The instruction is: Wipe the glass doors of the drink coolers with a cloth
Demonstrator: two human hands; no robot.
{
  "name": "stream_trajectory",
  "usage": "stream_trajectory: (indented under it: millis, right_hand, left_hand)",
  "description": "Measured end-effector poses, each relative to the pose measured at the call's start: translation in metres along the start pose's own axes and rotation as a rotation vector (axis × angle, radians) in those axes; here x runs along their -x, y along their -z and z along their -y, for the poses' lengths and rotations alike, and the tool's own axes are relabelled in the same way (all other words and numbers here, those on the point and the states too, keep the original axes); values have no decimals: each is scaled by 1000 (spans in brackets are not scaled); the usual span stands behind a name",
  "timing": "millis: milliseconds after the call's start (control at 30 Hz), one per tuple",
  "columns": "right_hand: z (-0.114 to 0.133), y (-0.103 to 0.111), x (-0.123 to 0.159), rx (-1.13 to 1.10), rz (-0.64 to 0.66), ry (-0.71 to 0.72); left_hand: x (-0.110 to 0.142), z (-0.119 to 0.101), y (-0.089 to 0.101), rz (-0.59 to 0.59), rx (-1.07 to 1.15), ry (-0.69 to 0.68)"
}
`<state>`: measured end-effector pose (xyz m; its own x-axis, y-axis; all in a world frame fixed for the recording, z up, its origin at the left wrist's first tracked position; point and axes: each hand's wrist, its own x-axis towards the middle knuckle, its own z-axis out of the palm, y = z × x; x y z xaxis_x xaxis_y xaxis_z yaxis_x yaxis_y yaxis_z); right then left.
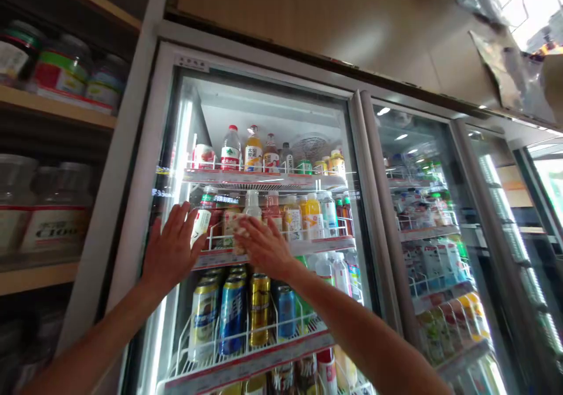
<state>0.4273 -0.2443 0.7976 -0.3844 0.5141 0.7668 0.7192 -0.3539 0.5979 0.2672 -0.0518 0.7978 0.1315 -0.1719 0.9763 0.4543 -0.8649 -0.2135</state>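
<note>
My left hand (171,248) lies against the glass door (272,93) of an upright drinks fridge, near the door's left side. Its fingers are spread and hold nothing. Further right, my right hand (266,248) is up at the same glass, somewhat smeared by motion. Under its fingers is a crumpled pale wad (240,233), which looks like a cloth or tissue. Bottles stand behind the glass, among them an orange juice bottle (313,214). Below both hands, a shelf holds drink cans, including a blue can (232,313) and a gold can (259,310).
On the left, wooden shelves (53,103) carry several jars (61,66). A vertical door handle (382,219) runs along the frame at the right. Beyond it stands a second glass door (413,142) with more drinks. Wooden panelling (308,19) spans the top, with plastic bags (514,78) at the upper right.
</note>
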Motion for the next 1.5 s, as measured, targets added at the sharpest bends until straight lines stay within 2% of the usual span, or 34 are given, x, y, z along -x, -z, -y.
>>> stream_trajectory:
  millis: [67, 133, 200, 233, 300, 333, 400, 433, 467, 500, 533, 600, 667, 700, 767, 867, 933, 1000, 1067, 1133, 1233, 1300, 1400, 1500]
  right_hand:
    - [-42, 14, 16, 26, -39, -219]
    - [-97, 27, 18, 64, -193, -721]
    - [-129, 32, 3, 84, -269, -902]
    - [-129, 31, -9, 88, -282, -927]
    - [-96, 20, -35, 83, -255, -828]
    - [-70, 13, -46, 77, -223, -731]
    - [-20, -1, -56, 51, -138, -394]
    - [-4, -4, -54, 38, -92, -246]
    - [3, -5, -49, 23, -47, -133]
    - [0, -1, -40, 11, -15, -96]
    - [-11, 4, -31, -3, -8, -147]
    - [-46, 17, -16, -20, -65, -438]
    - [-73, 24, -15, -22, -159, -735]
    - [-76, 24, -19, -23, -185, -799]
    - [-59, 16, -35, -26, -175, -734]
    - [-8, -3, -54, -16, -109, -514]
    - [13, -9, -50, -9, -67, -433]
    - [11, -7, -29, -45, -39, -375]
    - [-11, 2, 6, -92, -30, -286]
    - [-47, 11, 44, -84, -62, -261]
    - [-108, 20, 91, 42, -187, -461]
    - [-141, 20, 110, 108, -236, -592]
    - [-170, 16, 125, 122, -238, -624]
    - [-178, 11, 132, 80, -256, -601]
  left_hand:
    - [2, 6, -1, -3, 9, -22]
    - [5, 11, -1, -1, 9, -53]
    - [7, 14, -1, -9, 6, -77]
    - [7, 14, -2, -16, 8, -81]
    - [8, 13, -2, -26, 21, -79]
    - [8, 12, -1, -26, 30, -76]
    - [8, 11, -1, -25, 48, -75]
    - [8, 11, -1, -27, 58, -76]
    - [8, 12, -1, -27, 69, -75]
    - [9, 13, -1, -27, 80, -71]
    - [10, 14, 0, -26, 91, -69]
    - [11, 16, 1, -18, 110, -67]
    - [9, 13, 1, -28, 124, -53]
    - [6, 8, 1, -50, 137, -42]
    - [-3, -10, 0, -100, 207, -32]
    - [-26, -56, -8, -115, 447, -60]
    - [-41, -90, -16, -78, 582, -53]
    - [-53, -117, -25, -53, 607, -8]
    - [-62, -134, -32, -46, 546, 31]
    - [-71, -141, -38, -50, 457, 39]
    - [-84, -148, -45, -100, 341, 57]
    - [-92, -161, -52, -139, 290, 81]
    - [-96, -209, -69, -137, 250, 3]
    - [-93, -270, -88, -91, 243, -244]
